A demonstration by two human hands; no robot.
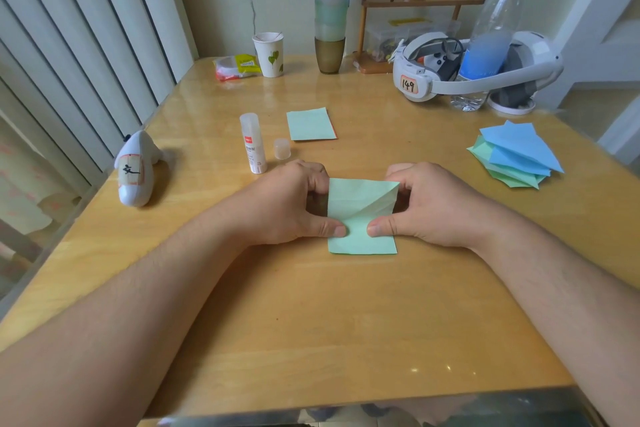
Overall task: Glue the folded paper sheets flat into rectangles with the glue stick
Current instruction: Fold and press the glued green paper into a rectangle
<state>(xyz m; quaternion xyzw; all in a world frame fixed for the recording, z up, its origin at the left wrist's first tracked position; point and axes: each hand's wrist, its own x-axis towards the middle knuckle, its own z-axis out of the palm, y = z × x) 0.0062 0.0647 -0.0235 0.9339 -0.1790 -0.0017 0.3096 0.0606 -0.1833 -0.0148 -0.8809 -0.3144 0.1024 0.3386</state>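
Note:
A green folded paper sheet lies on the wooden table between my hands. My left hand pinches its left edge, thumb on top near the lower part, fingers curled at the upper corner. My right hand pinches the right edge the same way, its thumb tip close to the left thumb. A glue stick stands upright to the left with its cap off beside it. Behind lies a flat green rectangle. At the right sits a pile of folded blue and green sheets.
A white toy figure lies at the left edge. Along the back stand a paper cup, a stack of plastic cups, a small wooden shelf, a white headset and a water bottle.

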